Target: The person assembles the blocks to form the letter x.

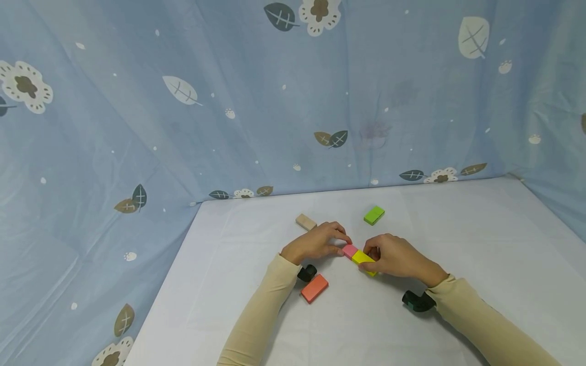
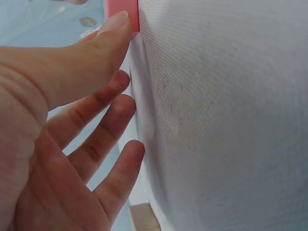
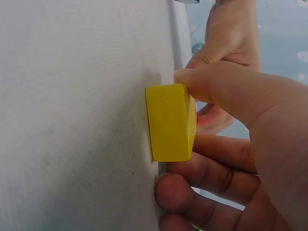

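Note:
A pink block [image 1: 350,250] and a yellow block [image 1: 363,258] lie end to end on the white tabletop, apparently touching. My left hand [image 1: 318,241] pinches the pink block by its sides; in the left wrist view the thumb presses the pink block [image 2: 121,19] while the other visible fingers spread away from it. My right hand [image 1: 400,256] holds the yellow block between thumb and fingers. The right wrist view shows the near end face of the yellow block [image 3: 167,122], with the left hand [image 3: 231,43] beyond. The seam between the blocks is hidden there.
A plain wooden block [image 1: 305,222] lies just behind the left hand. Farther back is a green block [image 1: 374,215], and an orange-red block [image 1: 314,288] lies beside the left forearm. A blue patterned curtain [image 1: 274,101] hangs along the table's back edge.

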`<state>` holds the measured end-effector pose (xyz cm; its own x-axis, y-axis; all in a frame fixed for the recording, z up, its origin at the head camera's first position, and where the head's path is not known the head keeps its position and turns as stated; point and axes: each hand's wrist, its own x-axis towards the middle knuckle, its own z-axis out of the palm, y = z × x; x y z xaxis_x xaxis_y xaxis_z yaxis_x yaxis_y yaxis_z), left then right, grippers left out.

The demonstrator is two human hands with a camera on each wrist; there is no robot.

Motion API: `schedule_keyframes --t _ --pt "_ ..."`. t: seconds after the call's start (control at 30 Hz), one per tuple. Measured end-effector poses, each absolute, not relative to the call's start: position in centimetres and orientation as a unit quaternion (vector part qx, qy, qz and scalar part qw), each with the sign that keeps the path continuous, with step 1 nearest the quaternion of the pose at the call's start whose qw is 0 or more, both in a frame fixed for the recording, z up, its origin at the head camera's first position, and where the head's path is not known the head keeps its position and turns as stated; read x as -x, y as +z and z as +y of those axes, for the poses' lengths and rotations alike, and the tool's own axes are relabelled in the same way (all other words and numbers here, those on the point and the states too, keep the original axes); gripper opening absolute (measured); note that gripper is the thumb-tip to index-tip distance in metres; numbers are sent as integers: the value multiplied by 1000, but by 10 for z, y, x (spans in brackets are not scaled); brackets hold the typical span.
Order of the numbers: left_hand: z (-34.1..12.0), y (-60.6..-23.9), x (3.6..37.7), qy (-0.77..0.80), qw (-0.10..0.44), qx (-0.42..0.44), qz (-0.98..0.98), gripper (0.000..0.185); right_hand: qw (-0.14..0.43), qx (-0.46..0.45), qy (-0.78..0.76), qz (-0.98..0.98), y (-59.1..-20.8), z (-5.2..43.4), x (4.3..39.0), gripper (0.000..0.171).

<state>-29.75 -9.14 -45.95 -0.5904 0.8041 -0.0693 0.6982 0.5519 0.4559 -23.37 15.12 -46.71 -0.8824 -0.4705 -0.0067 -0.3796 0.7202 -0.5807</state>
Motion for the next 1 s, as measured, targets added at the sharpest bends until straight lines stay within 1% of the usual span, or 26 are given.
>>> schedule_keyframes --t 1.0 --pt "-91 -460 297 190 137 -422 876 31 82 218 -297 926 -464 148 231 26"
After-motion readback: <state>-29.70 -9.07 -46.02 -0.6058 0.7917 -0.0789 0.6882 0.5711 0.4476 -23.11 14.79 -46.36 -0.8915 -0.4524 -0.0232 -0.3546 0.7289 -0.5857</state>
